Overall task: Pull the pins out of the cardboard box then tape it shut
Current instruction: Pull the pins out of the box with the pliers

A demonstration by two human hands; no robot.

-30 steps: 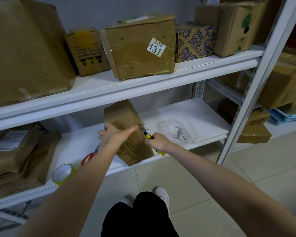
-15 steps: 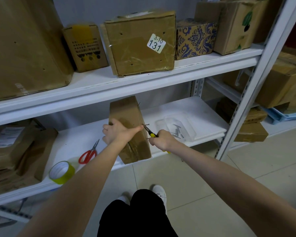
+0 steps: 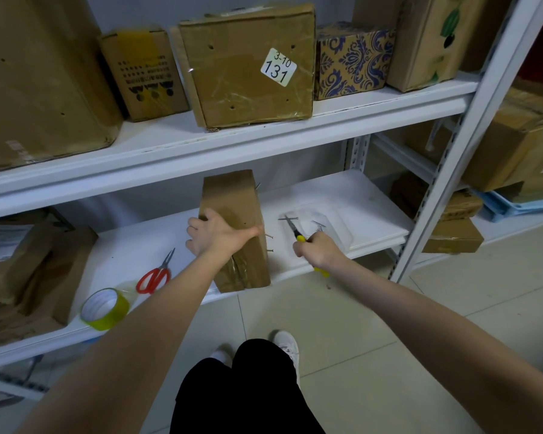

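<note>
Three pins point(image 3: 269, 236) stick from the box point(image 3: 232, 195); pliers point(image 3: 292, 227) apparently grip another

A white sticker point(image 3: 278, 67) on the upper-shelf box point(image 3: 248, 64) reads "3-10 131".

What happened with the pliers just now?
The right hand pulled the pliers rightward away from the box, a pin now in their tip, toward the clear tray. The left hand still holds the box; scissors and tape stayed put.
</note>
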